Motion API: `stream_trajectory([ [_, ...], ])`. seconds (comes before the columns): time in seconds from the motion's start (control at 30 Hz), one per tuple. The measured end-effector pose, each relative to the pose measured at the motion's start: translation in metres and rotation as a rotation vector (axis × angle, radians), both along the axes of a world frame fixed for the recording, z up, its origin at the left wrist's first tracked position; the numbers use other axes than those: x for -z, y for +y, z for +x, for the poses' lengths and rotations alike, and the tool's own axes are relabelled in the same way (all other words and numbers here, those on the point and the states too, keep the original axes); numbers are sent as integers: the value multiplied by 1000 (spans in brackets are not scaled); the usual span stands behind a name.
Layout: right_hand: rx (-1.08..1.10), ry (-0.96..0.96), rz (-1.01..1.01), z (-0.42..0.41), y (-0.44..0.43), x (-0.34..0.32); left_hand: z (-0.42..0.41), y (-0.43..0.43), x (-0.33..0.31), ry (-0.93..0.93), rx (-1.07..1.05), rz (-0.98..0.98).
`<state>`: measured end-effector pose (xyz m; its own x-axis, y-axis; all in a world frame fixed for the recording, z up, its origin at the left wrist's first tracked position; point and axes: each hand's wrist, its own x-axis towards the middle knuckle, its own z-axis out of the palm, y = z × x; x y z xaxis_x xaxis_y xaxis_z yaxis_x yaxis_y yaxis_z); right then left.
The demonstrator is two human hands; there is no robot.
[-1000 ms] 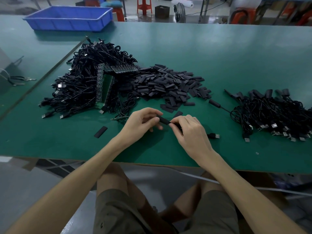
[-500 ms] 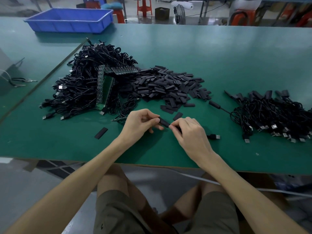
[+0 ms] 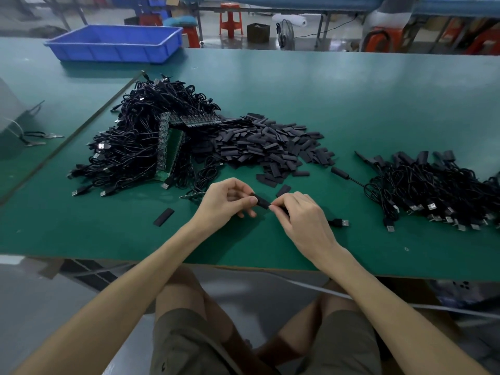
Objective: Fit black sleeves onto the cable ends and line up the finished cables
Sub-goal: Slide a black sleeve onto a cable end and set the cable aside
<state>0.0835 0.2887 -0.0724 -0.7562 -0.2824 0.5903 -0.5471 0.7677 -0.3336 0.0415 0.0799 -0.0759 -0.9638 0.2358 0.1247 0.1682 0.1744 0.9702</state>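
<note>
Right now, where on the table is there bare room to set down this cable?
Bare table along the near edge left of the left hand, around one loose sleeve. Crowded: cable heap, sleeve pile, finished cables.

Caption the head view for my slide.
Left hand pinches a black sleeve; right hand holds the cable at its end, over the green table.

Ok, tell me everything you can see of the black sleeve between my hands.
The black sleeve is a short, matte, flattish tube, seemingly soft plastic. It sits above the green table, slanting down to the right. The left hand pinches its left end; the right hand pinches at its right end.
</note>
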Motion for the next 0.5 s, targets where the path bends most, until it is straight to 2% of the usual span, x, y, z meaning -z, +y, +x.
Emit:
stream_trajectory([
  [0.5,-5,2,-5,1,2,-1,3,1,-3,-28,11,14],
])
